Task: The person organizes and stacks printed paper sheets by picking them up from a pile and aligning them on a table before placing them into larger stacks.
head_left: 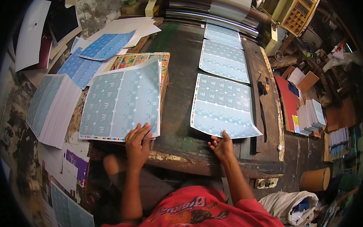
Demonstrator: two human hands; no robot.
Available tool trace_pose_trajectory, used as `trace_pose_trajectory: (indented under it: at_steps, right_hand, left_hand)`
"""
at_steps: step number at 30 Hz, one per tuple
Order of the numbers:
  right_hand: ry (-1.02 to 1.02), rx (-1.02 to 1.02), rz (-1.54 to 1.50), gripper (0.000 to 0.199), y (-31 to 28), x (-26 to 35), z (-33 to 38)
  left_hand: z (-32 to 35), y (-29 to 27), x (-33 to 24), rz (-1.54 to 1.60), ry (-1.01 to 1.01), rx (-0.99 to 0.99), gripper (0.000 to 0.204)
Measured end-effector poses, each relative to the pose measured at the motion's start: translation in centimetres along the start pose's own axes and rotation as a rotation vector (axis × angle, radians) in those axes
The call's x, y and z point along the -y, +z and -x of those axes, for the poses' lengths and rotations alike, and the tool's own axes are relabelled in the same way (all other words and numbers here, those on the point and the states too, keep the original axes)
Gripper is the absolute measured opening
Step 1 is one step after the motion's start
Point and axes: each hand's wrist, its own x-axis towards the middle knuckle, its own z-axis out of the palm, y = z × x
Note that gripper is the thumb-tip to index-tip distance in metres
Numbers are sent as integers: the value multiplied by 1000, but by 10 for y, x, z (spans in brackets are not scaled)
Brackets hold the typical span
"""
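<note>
On the bench, printed sheet (223, 107) lies lengthwise away from right hand (221, 146).

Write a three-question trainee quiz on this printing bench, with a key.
1. True or false: the left hand rests on the stack of pale blue printed sheets.
2. Which hand touches the near edge of the single sheet on the dark worktable? A left, B right, C neither.
3. Fill in: beyond that sheet, more sheets lie in a row leading toward the machine's ____.

Key: 1 true; 2 B, the right hand; 3 rollers.
</note>
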Motion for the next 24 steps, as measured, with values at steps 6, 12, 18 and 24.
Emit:
trace_pose_trajectory:
  at_steps: [6, 12, 18, 24]
  right_hand:
    - [-125, -118, -54, 40, 11, 4, -1]
    - [-102, 107, 65, 51, 33, -2, 40]
    - [-9, 346, 257, 44, 35, -9, 80]
    - [53, 86, 136, 36, -23, -51, 95]
  left_hand:
    - [-12, -10, 5, 982, -574, -347, 38]
    - [7, -22, -31, 313, -27, 153, 19]
    - [17, -16, -59, 190, 325, 484, 33]
    - [-5, -10, -27, -153, 182, 154, 62]
